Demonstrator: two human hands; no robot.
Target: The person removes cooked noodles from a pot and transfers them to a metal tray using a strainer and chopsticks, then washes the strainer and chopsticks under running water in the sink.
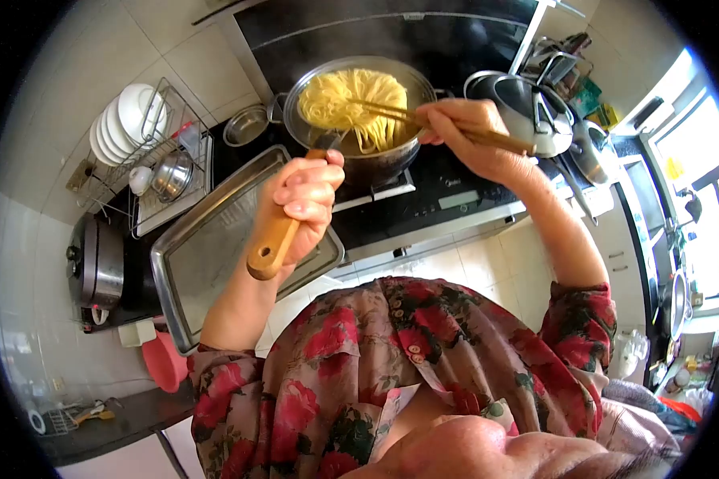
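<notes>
My left hand (307, 195) is closed around the wooden handle (270, 246) of a utensil. Its far end reaches over the pot and is hidden under a heap of yellow noodles (355, 92), so its kind does not show. Long chopsticks (495, 139) are gripped in my right hand (470, 132), their tips in the noodles. Below the heap, a few strands hang toward the liquid in a large metal pot (375, 169), which stands on the black stove.
A large metal tray (161, 275) lies on the left counter, near my left forearm. Beside the pot are a small metal bowl (246, 126) and a lidded wok (527, 104). A wire rack with white plates (108, 132) stands at far left, above a dark cooker (100, 263).
</notes>
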